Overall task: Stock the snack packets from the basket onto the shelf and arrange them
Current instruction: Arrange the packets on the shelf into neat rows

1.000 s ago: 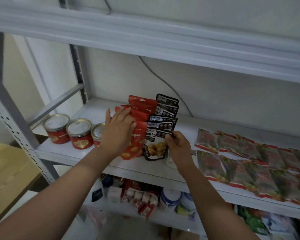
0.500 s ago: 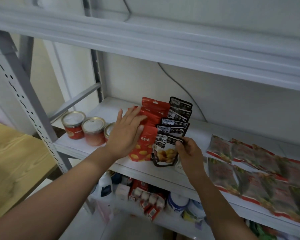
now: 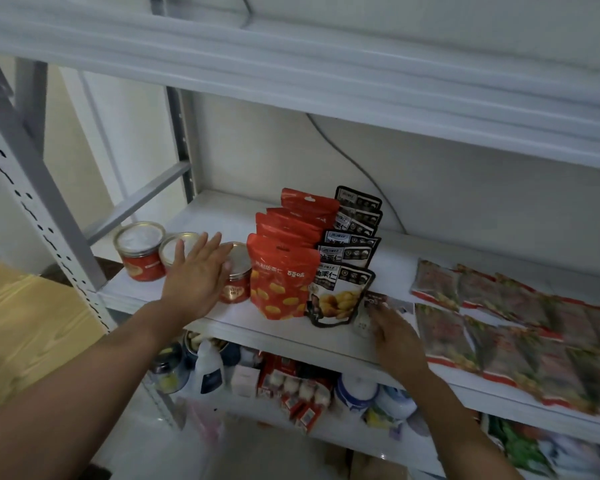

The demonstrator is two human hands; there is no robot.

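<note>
Two packet rows (image 3: 284,278) stand on shelf (image 3: 222,216) — arranging step, we judge. Our left hand (image 3: 194,278) flat, fingers spread, beside them; right hand (image 3: 392,337) blurred, grip unclear — next, straighten small packet (image 3: 362,323) there.

We see that the left hand (image 3: 196,275) has come off the row of red snack packets (image 3: 281,278), which it was pressing a second ago. It now hangs open, fingers spread, in front of the red cans (image 3: 141,258), leaving the front red packet fully uncovered. The right hand (image 3: 395,337) has let go of the front black snack packet (image 3: 336,296) and dropped to the small pale packet (image 3: 362,318) lying just right of it, though blur hides whether it grips that one.
</note>
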